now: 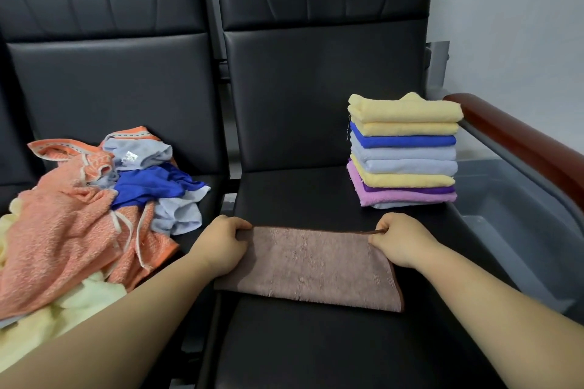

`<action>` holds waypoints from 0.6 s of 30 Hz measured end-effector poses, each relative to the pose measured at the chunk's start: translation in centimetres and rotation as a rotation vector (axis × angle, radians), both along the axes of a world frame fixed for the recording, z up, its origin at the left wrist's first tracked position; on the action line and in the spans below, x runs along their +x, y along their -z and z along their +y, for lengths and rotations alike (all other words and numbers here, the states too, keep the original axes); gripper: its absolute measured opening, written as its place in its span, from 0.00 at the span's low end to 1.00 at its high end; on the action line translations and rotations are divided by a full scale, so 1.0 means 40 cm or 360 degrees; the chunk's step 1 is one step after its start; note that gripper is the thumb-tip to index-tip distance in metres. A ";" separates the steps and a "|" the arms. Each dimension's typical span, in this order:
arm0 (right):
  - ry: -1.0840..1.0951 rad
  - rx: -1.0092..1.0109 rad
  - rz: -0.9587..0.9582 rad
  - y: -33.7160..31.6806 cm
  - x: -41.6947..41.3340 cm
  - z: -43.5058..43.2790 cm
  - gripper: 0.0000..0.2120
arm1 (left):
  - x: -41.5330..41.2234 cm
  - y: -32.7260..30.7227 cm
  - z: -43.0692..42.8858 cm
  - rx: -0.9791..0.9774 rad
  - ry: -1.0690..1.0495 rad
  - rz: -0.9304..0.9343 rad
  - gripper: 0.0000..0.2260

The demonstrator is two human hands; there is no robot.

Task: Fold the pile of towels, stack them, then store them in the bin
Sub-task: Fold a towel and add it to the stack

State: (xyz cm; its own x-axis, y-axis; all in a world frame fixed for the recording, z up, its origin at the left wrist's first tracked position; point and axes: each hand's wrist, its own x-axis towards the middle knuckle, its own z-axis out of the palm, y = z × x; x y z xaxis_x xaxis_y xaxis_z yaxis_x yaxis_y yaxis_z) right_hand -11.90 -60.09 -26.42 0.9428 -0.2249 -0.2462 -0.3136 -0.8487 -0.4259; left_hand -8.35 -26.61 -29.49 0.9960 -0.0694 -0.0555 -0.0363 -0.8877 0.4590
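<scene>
A brown towel (311,268) lies folded in half on the black seat (316,347) in front of me. My left hand (218,245) pinches its far left corner. My right hand (401,238) pinches the far right corner. A neat stack of folded towels (403,151), yellow, blue, grey and purple, stands at the back right of the same seat. A loose pile of unfolded towels (88,218), orange, blue, grey and pale yellow, covers the seat to the left. The grey bin (518,230) sits low at the right, beyond the seat.
Black padded backrests (316,79) rise behind both seats. A reddish-brown armrest (518,139) runs along the right side above the bin. A narrow gap (227,199) separates the two seats.
</scene>
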 end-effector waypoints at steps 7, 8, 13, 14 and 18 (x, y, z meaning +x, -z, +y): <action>0.0126 0.0153 -0.0021 -0.030 -0.037 -0.021 0.17 | -0.043 -0.009 -0.013 0.0201 -0.0083 0.0065 0.18; 0.0095 0.0078 -0.0025 -0.031 -0.043 -0.018 0.20 | -0.050 -0.015 -0.020 0.0218 -0.0097 0.0058 0.18; -0.0158 -0.0053 -0.0193 -0.024 -0.076 0.025 0.16 | -0.119 -0.050 -0.097 0.0173 0.0087 -0.0073 0.15; -0.0263 -0.0084 -0.0236 -0.019 -0.081 0.036 0.11 | -0.136 -0.054 -0.116 0.0114 0.0190 -0.0081 0.13; -0.0525 -0.0202 -0.0262 -0.006 -0.101 0.068 0.04 | -0.211 -0.056 -0.189 0.0117 0.0518 0.0065 0.06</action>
